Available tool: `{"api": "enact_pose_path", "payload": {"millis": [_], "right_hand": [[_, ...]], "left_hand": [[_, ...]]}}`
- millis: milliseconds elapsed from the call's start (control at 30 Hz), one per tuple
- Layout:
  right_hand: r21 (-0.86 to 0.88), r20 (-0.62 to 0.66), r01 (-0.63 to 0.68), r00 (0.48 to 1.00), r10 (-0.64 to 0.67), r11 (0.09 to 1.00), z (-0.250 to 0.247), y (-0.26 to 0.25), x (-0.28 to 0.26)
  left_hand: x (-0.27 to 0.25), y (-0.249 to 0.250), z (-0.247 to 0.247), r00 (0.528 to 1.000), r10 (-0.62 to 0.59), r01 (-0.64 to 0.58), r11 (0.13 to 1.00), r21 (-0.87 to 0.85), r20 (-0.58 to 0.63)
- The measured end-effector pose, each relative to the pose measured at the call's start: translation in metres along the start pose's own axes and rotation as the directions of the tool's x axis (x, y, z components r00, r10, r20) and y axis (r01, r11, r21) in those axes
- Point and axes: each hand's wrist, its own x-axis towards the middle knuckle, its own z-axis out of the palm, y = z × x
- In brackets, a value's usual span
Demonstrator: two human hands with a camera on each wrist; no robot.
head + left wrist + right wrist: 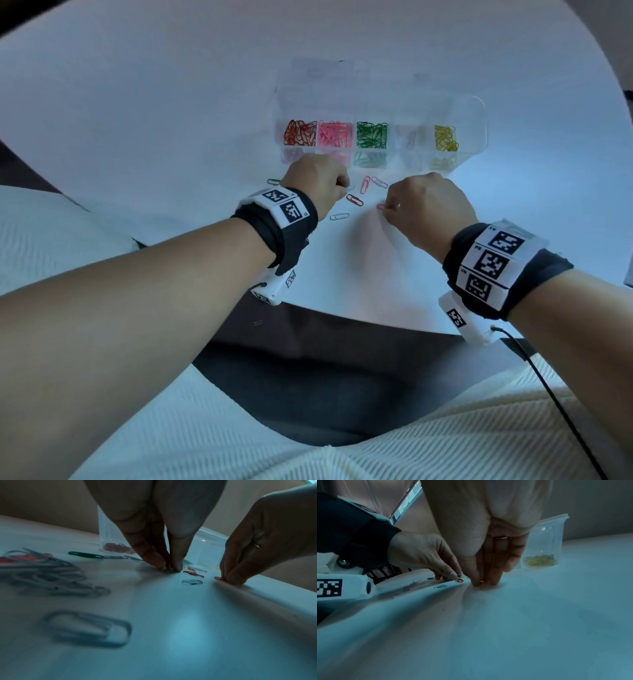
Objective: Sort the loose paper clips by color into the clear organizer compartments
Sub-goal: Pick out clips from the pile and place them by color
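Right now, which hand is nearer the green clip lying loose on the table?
Left. The left hand sits just beside the green clip; the right hand is farther off, across the other loose clips, fingertips on a pink clip.

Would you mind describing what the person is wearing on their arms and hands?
Both forearms are bare. Each wrist has a black fabric wrap carrying white blocks printed with black square markers. A white camera housing hangs under the right wrist, with a thin black cable trailing from it. The right hand wears a slim ring.
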Motion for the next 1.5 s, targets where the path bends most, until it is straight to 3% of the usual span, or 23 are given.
{"api": "enact_pose_path", "payload": {"millis": [100, 333, 500, 667, 833, 1000, 1067, 1167, 1367, 1500], "right_hand": [[0.080, -0.016, -0.043, 0.999, 0.044, 0.996, -0.002, -0.003, -0.003], [0.260, 0.154, -0.141, 0.983, 0.103, 0.955, -0.010, -0.004, -0.004], [0.466, 0.251, -0.253, 0.957, 0.147, 0.848, -0.026, -0.021, -0.009], [0.719, 0.311, -0.357, 0.933, 0.183, 0.596, -0.044, -0.034, -0.028], [0.882, 0.317, -0.359, 0.931, 0.181, 0.305, -0.062, -0.053, -0.047], [0.930, 0.345, -0.365, 0.906, 0.245, 0.042, -0.058, -0.064, -0.048], [0.919, 0.387, -0.394, 0.882, 0.267, -0.031, -0.052, -0.063, -0.043], [0.897, 0.441, -0.422, 0.837, 0.323, -0.131, -0.038, -0.054, -0.028], [0.874, 0.486, -0.427, 0.787, 0.380, -0.234, -0.017, -0.035, -0.009], [0.848, 0.511, -0.376, 0.769, 0.385, -0.375, -0.012, -0.031, 0.001]], "left_hand": [[-0.004, 0.000, -0.003, 1.000, -0.029, 0.029, 0.997, -0.065, 0.004], [-0.033, -0.006, -0.048, 0.998, -0.052, 0.061, 0.968, -0.244, 0.042], [-0.056, -0.024, -0.083, 0.990, -0.099, 0.127, 0.939, -0.320, 0.105], [-0.064, -0.041, -0.080, 0.977, -0.108, 0.164, 0.933, -0.320, 0.186], [-0.051, -0.039, -0.072, 0.974, -0.038, 0.041, 0.999, -0.010, 0.223], [-0.035, -0.037, -0.086, 0.988, -0.027, 0.037, 0.997, -0.064, 0.153], [-0.031, -0.035, -0.091, 0.992, -0.021, 0.032, 0.996, -0.086, 0.122], [-0.033, -0.033, -0.086, 0.981, -0.021, 0.044, 0.992, -0.117, 0.192], [-0.044, -0.041, -0.061, 0.916, 0.081, -0.171, 0.965, 0.199, 0.394], [-0.043, -0.051, -0.053, 0.888, 0.094, -0.223, 0.944, 0.243, 0.451]]}}
